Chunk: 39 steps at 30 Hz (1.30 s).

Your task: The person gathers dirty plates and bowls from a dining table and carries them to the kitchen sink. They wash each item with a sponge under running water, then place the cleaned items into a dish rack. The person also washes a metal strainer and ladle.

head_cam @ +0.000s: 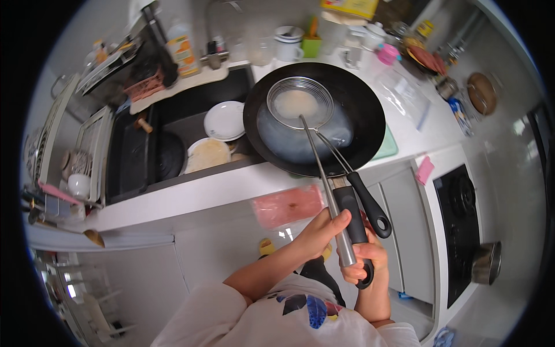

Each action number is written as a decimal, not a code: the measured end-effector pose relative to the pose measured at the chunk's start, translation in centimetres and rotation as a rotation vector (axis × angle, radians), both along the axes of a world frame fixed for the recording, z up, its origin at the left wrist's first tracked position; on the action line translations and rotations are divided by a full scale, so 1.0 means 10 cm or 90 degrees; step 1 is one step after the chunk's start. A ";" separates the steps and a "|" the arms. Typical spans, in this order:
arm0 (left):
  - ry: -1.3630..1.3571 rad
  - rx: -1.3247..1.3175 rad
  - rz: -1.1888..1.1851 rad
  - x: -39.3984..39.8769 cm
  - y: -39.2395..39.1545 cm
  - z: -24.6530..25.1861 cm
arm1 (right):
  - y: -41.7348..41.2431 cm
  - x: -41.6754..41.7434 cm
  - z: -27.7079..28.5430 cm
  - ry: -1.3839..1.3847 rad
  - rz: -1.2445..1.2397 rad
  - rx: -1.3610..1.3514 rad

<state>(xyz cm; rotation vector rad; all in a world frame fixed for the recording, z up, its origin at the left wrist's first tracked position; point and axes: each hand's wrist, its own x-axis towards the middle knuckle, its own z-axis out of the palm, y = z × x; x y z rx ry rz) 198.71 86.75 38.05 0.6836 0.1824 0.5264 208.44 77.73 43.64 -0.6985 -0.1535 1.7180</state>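
A black wok (365, 108) with cloudy liquid in it is held at the counter's front, overlapping the sink's right end. Both my hands are around its long black handle (350, 212): my left hand (321, 234) farther up, my right hand (366, 260) near the end. My left thumb presses a metal utensil's steel handle (344, 247) along the wok handle. That utensil's thin shaft runs up to a round wire-mesh strainer (299, 104) in the wok. Pale, cloudy matter shows within the strainer. The strainer's black handle (370, 204) slants over the rim, beside my hands.
Left of the wok, the dark sink (186, 104) holds a white plate (224, 121) and a food-stained dish (209, 156). A green board (388, 145) lies under the wok's right side. Farther right are a cooktop (457, 234) and a metal pot (485, 263).
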 end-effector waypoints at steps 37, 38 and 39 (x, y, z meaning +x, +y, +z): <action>0.018 0.111 -0.521 4.63 -1.71 -0.27 | -2.15 3.58 -0.11 -0.098 -0.495 -0.015; 0.022 0.113 -0.543 4.79 -1.74 -0.29 | -2.17 3.68 -0.12 -0.088 -0.519 -0.005; 0.023 0.089 -0.562 4.93 -1.78 -0.26 | -2.21 3.78 -0.14 -0.085 -0.545 -0.002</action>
